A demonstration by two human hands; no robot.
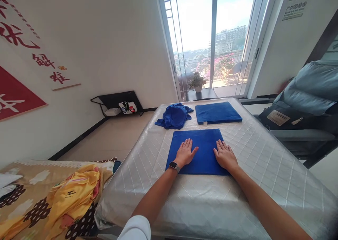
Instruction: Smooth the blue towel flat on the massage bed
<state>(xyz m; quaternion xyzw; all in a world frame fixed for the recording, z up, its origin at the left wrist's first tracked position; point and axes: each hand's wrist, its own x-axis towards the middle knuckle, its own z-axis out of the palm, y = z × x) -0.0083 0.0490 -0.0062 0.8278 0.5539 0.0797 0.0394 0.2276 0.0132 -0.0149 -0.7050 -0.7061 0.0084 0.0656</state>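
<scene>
A blue cloth (202,152) lies flat in a rectangle on the plastic-covered mattress (148,166) before me. My left hand (186,153) rests palm down on its left part, fingers stretched out, with a watch on the wrist. On the cloth's right side my right hand (225,156) also lies flat, fingers extended. Behind it, to the right, is a second blue cloth (218,112), neatly folded, with a small white tag at its front edge. A crumpled blue cloth (175,116) sits in a heap at the back left.
Lower left, a bed with a patterned cover (39,176) bears a yellow garment (76,190). A dark padded chair (303,102) stands along the right side. Beyond the mattress are a small table with a potted plant (198,82) and a glass door (195,28). A black rack (118,100) stands by the wall.
</scene>
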